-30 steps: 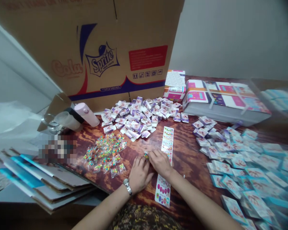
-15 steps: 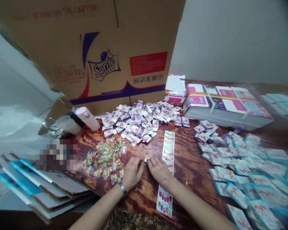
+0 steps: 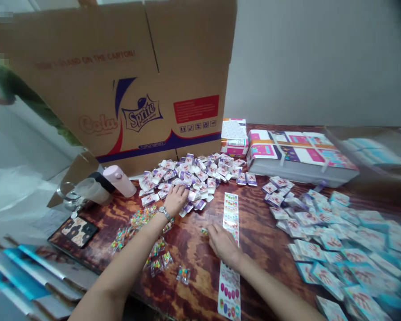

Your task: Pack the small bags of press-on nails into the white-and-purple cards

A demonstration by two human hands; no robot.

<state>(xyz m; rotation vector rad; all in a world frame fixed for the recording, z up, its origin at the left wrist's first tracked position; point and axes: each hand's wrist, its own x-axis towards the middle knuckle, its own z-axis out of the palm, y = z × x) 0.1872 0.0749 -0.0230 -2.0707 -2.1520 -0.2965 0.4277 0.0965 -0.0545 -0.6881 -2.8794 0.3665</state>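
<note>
Shows a multicolored packet (image 3: 204,232) and heaped small boxes (image 3: 200,173).
Touches right hand (image 3: 223,244) with one; spreads white-and-purple beneath left hand (image 3: 176,199) with the others.

Soft, fairly dim indoor light falls evenly, perhaps from overhead, with faint glare on the tabletop (image 3: 263,263), while the edges (the right one especially) stretch and blur.

The left hand (image 3: 176,199) has moved away from the right hand (image 3: 223,244) to the small boxes (image 3: 200,171) beyond it, and a lone candy packet (image 3: 183,274) now shows nearer the wearer
</note>
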